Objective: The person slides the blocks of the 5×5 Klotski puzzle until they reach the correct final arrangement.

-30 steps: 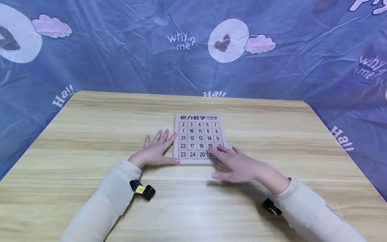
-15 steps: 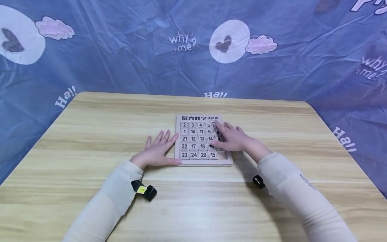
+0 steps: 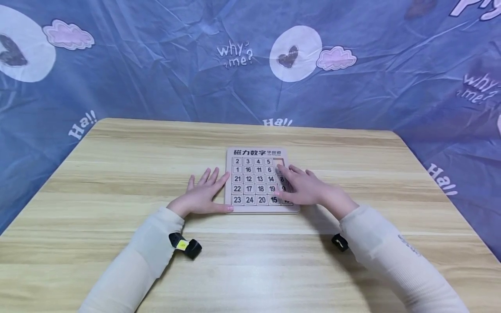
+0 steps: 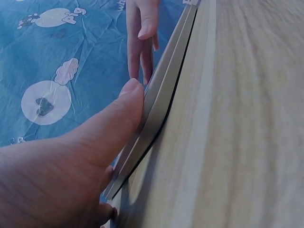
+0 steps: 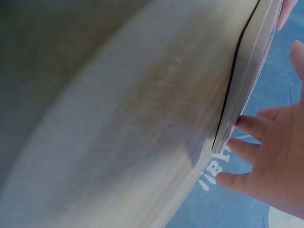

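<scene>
A number sliding puzzle [image 3: 262, 210] lies flat on the table, its numbered square tiles set in a pale frame. Its open slot [image 3: 278, 161] is at the top right corner. My left hand [image 3: 201, 198] rests spread along the left edge, thumb over the lower left corner; in the left wrist view the thumb [image 4: 118, 109] lies against the frame's rim. Over the right-hand column is my right hand [image 3: 307, 187], fingers extended and the index fingertip on the tile under the slot. That hand partly covers the column's tiles. The right wrist view shows its fingers [image 5: 247, 149] beside the frame.
The wooden table [image 3: 137, 174] extends around the puzzle on all sides. A blue printed cloth [image 3: 176, 78] hangs behind it and at both sides. Black wrist cameras sit on the left sleeve [image 3: 133, 261] and right sleeve [image 3: 395, 252].
The right hand went up to the top of the right column, then came down a little. That column's tiles slid down, moving the gap from bottom right to top right. The left hand stayed put.
</scene>
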Demonstrator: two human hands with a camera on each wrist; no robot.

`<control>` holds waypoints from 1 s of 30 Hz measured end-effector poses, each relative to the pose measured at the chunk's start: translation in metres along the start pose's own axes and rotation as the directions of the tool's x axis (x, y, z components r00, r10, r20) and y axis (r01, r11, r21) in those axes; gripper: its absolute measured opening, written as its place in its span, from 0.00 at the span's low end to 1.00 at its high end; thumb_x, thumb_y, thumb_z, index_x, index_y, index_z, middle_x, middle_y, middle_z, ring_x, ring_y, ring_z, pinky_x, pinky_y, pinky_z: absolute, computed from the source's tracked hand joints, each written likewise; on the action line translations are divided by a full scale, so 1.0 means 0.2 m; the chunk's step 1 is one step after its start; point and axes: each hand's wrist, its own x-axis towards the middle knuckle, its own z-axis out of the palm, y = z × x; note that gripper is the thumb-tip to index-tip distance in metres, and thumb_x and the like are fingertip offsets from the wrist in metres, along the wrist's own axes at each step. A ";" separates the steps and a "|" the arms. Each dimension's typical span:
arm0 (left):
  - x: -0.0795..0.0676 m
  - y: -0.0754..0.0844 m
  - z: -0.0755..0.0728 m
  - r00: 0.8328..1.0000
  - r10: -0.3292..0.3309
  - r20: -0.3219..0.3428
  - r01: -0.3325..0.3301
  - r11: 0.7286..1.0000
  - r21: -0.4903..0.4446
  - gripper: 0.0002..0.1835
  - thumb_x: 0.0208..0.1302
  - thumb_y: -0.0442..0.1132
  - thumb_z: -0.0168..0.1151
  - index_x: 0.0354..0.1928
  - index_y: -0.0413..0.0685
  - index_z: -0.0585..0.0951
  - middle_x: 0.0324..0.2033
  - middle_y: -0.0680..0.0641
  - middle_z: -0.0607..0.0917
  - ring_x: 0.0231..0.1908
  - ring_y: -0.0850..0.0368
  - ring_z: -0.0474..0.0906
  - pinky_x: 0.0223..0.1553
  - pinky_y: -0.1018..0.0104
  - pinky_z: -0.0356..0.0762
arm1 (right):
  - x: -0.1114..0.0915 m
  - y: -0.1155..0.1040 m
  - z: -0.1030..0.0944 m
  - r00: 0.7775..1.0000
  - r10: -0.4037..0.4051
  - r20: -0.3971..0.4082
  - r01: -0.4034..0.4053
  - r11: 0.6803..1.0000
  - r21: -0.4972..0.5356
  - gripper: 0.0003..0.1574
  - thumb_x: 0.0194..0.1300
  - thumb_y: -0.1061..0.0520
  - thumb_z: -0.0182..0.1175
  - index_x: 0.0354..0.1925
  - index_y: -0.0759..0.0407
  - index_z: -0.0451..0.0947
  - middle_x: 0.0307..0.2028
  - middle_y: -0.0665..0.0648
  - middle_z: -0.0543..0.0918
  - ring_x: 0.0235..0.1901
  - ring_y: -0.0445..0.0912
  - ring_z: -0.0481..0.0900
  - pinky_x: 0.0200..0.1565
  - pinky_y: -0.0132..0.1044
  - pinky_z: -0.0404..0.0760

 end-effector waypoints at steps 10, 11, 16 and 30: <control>0.00 0.00 0.02 1.000 0.000 0.008 0.000 1.000 -0.003 0.53 0.44 0.70 0.51 0.66 0.56 0.41 0.64 0.40 0.37 0.61 0.44 0.27 0.52 0.40 0.21 | -0.02 -0.01 -0.02 1.000 0.002 0.001 -0.002 0.997 0.079 0.50 0.58 0.34 0.45 0.66 0.60 0.39 0.61 0.62 0.55 0.61 0.58 0.46 0.54 0.62 0.43; 0.00 0.00 0.02 1.000 -0.001 0.006 0.001 1.000 -0.004 0.53 0.44 0.70 0.51 0.66 0.56 0.41 0.64 0.41 0.37 0.61 0.45 0.27 0.52 0.40 0.21 | -0.02 -0.02 -0.03 1.000 -0.003 0.002 0.003 0.996 0.087 0.50 0.58 0.34 0.45 0.66 0.60 0.39 0.62 0.62 0.54 0.61 0.58 0.45 0.54 0.62 0.43; 0.01 -0.01 0.02 1.000 -0.001 -0.002 0.001 1.000 -0.001 0.52 0.43 0.71 0.51 0.66 0.58 0.41 0.64 0.41 0.37 0.62 0.45 0.26 0.52 0.41 0.21 | -0.04 -0.02 -0.06 1.000 -0.017 -0.008 0.018 0.995 0.100 0.50 0.58 0.35 0.46 0.66 0.60 0.38 0.62 0.63 0.54 0.61 0.59 0.46 0.54 0.61 0.42; 0.01 -0.02 0.02 1.000 -0.005 -0.002 0.005 1.000 -0.006 0.53 0.43 0.72 0.50 0.66 0.58 0.41 0.64 0.41 0.37 0.61 0.46 0.26 0.52 0.41 0.20 | -0.24 -0.06 -0.01 0.993 -0.114 -0.013 0.115 0.990 0.084 0.47 0.59 0.37 0.47 0.64 0.63 0.46 0.59 0.63 0.59 0.59 0.60 0.52 0.54 0.60 0.46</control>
